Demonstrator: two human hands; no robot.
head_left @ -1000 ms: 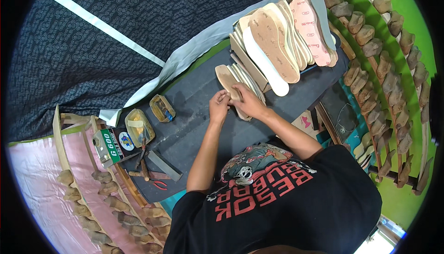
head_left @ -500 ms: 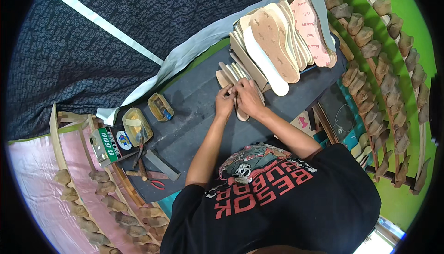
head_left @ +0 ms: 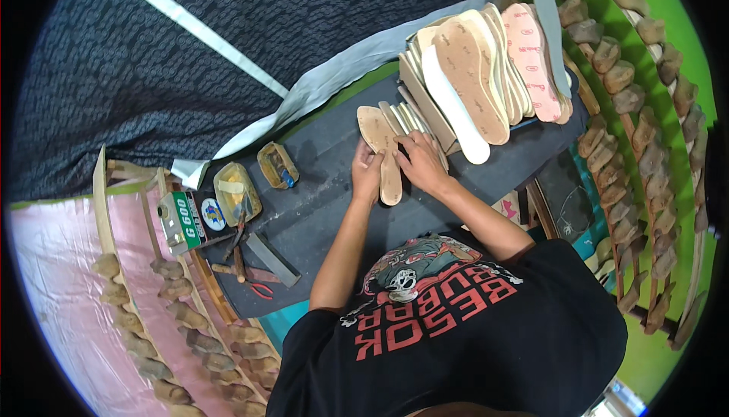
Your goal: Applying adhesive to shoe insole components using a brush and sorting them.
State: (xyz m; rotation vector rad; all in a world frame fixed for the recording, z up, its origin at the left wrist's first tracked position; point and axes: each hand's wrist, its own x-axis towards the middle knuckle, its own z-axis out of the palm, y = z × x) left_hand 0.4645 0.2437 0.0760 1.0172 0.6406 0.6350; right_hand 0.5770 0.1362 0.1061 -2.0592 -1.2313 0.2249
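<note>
A tan shoe insole (head_left: pixel 375 124) lies near the middle of the dark worktable, its wide end away from me. My left hand (head_left: pixel 366 175) is closed on the insole's left edge, thumb on top. On its other side my right hand (head_left: pixel 421 162) rests against a tightly packed row of insoles (head_left: pixel 408 118), its thumb and fingers apart. That thumb reaches close to the tan insole's right edge; whether it touches I cannot tell. The palm covers part of the row.
Behind the row a cardboard box (head_left: pixel 425 102) holds more insoles; pink ones (head_left: pixel 530 60) stand farther right. At left are cut-open plastic containers (head_left: pixel 277 165), a metal can (head_left: pixel 178 223), a flat grey bar (head_left: pixel 273 259) and red-handled pliers (head_left: pixel 261 290). Wooden shoe lasts (head_left: pixel 616 75) hang on racks.
The tan insole has come apart from the row and lies more fully in view, held by my left hand. My hands have spread slightly. The whole view has shifted a little.
</note>
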